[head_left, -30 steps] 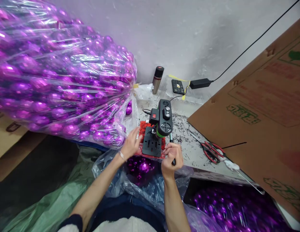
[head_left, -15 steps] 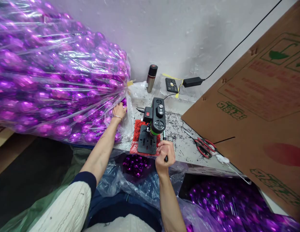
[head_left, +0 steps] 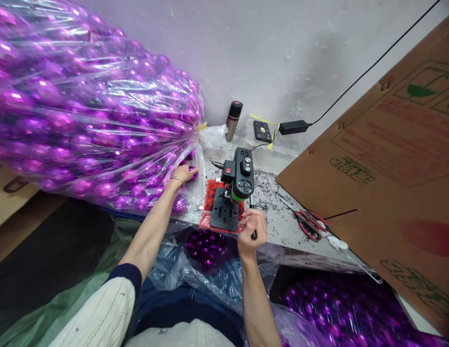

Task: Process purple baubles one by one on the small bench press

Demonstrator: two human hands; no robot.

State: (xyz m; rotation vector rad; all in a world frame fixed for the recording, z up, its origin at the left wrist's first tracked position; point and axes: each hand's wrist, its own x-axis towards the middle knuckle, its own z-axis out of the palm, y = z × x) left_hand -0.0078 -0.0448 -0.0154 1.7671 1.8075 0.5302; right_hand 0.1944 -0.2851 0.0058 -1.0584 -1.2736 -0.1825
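Note:
My left hand (head_left: 185, 173) is at the mouth of a big clear plastic bag (head_left: 200, 159) full of shiny purple faceted balls (head_left: 104, 187). Its fingers are closed around a small purple ball (head_left: 192, 168), mostly hidden by them. On the right, the fist of my right hand (head_left: 253, 229) wraps the black handle (head_left: 254, 235) of a lever on a small black bench drill press (head_left: 243, 171). The drill's slotted base plate (head_left: 224, 217) stands on a red mat (head_left: 207, 212), with no ball on it.
Black shavings litter the white table (head_left: 275, 226). Red-handled scissors (head_left: 308, 221) lie beside a large cardboard box (head_left: 376, 193). A flask (head_left: 233, 123), phone (head_left: 262, 132) and power adapter (head_left: 294, 127) are at the back. More purple balls (head_left: 206, 246) lie below the table edge.
My left hand has drawn slightly out of the bag's mouth, and a purple ball now shows at its fingers. My right hand stays on the lever handle. The whole view has shifted slightly.

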